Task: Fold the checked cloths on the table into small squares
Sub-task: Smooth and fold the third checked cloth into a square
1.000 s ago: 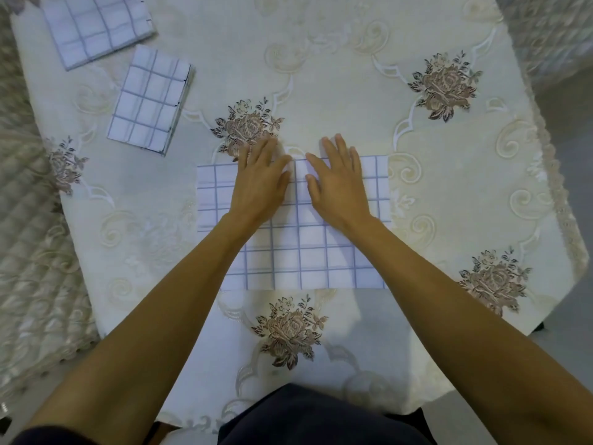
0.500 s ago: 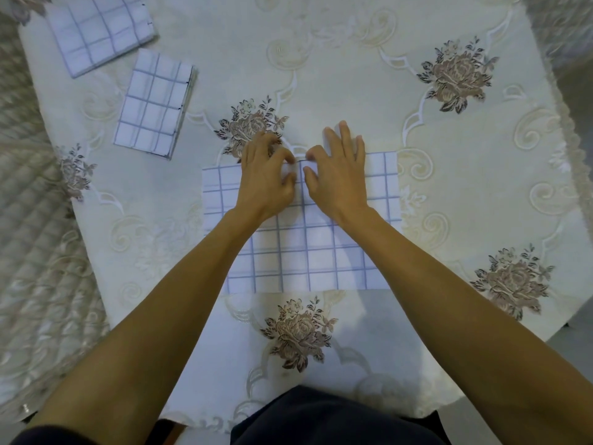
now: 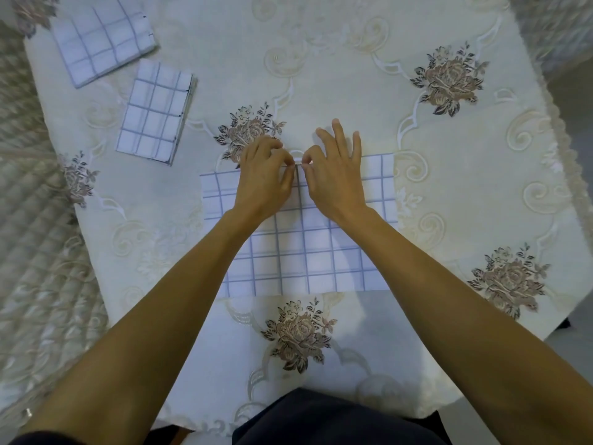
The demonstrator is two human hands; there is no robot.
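Head view looks down on a table under a cream tablecloth [image 3: 369,78] with embroidered roses, and the checked cloth [image 3: 308,252] being worked lies flat at its middle, squarely before the person, probably so both arms reach its far edge evenly. The left hand [image 3: 264,178] and right hand [image 3: 337,178] meet at the midpoint of that far edge, thumb and forefinger of each pinched on the hem, almost touching one another; the right hand's other fingers [image 3: 338,136] fan up clear of the fabric, likely to keep from pressing it down while the edge is lifted. Gripping side by side at the centre suggests the hands mean to slide apart along the hem or draw it toward the body for a fold, though which cannot be told. Two folded cloths sit well apart at the far left: one folded cloth [image 3: 154,112] a tidy rectangle near the work, and another folded cloth [image 3: 101,40] beyond it at the table's corner, seemingly parked out of the way so the working space remains free
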